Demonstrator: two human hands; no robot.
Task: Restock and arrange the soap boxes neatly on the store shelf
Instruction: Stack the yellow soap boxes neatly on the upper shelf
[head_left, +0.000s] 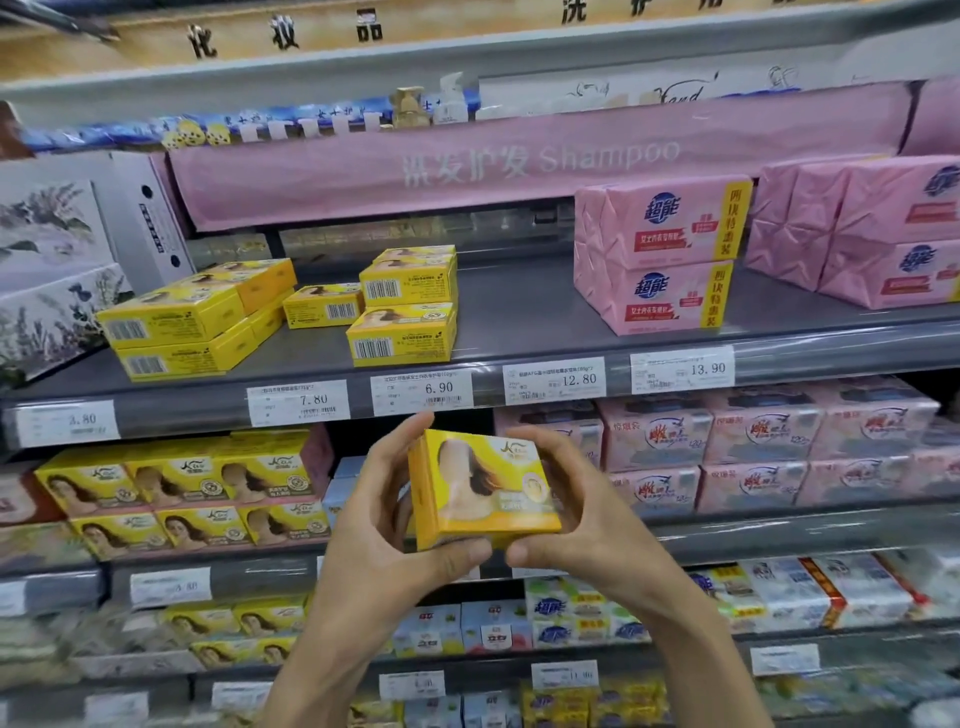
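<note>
Yellow soap box (483, 488), just one, gripped between left hand (384, 525) and right hand (566, 514) below the shelf (519, 312); three clusters of matching boxes (400, 338), two stacked pink packs (660, 260) up there

Yellow soap boxes (404, 336) on grey shelf (524, 312)

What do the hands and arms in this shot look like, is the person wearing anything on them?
Both are bare. The left hand and right hand have no gloves, and no rings show. The left forearm and right forearm are uncovered: no sleeves, watch or bracelet in view.
</note>
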